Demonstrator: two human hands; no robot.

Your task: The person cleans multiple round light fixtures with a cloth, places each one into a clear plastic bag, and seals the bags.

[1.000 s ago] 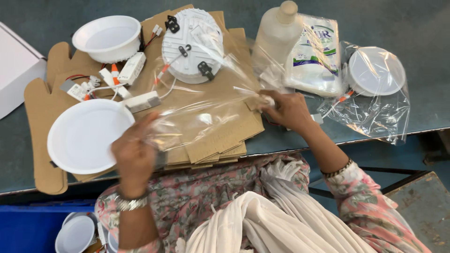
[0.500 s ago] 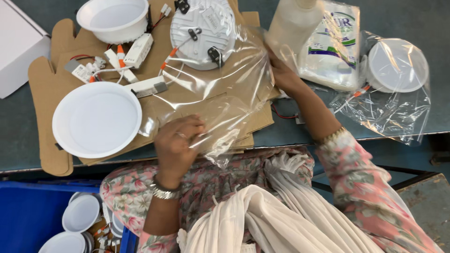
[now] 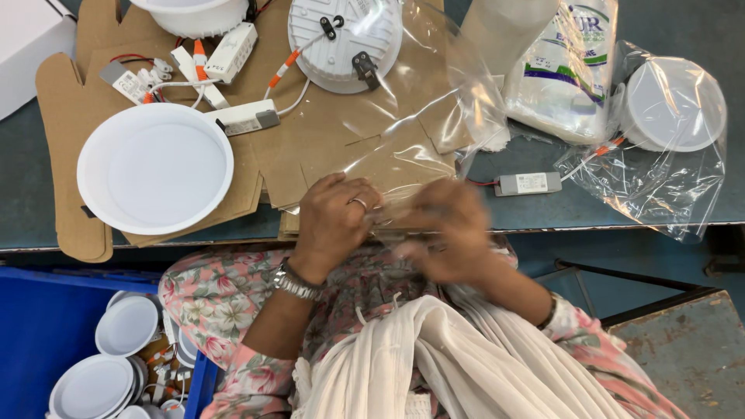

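Both my hands meet at the near edge of the table, gripping a clear plastic bag (image 3: 403,116) that billows up over the cardboard. My left hand (image 3: 335,217), with a ring and a wristwatch, pinches the bag's near edge. My right hand (image 3: 446,229) is blurred by motion and holds the same edge beside it. Under the bag lies a round white lamp housing (image 3: 341,39), back side up, with orange and white wires. A white round downlight (image 3: 154,167) lies face up to the left of my hands.
Flat cardboard sheets (image 3: 70,116) cover the table's left half, with white driver boxes (image 3: 240,116) and wires. A bagged downlight (image 3: 671,105), a small driver (image 3: 529,183) and a printed packet (image 3: 563,70) lie at right. A blue crate (image 3: 46,334) with several downlights stands below left.
My right hand has come back from the far right of the table to the near edge, meeting my left hand on the bag. The view has shifted closer and down.
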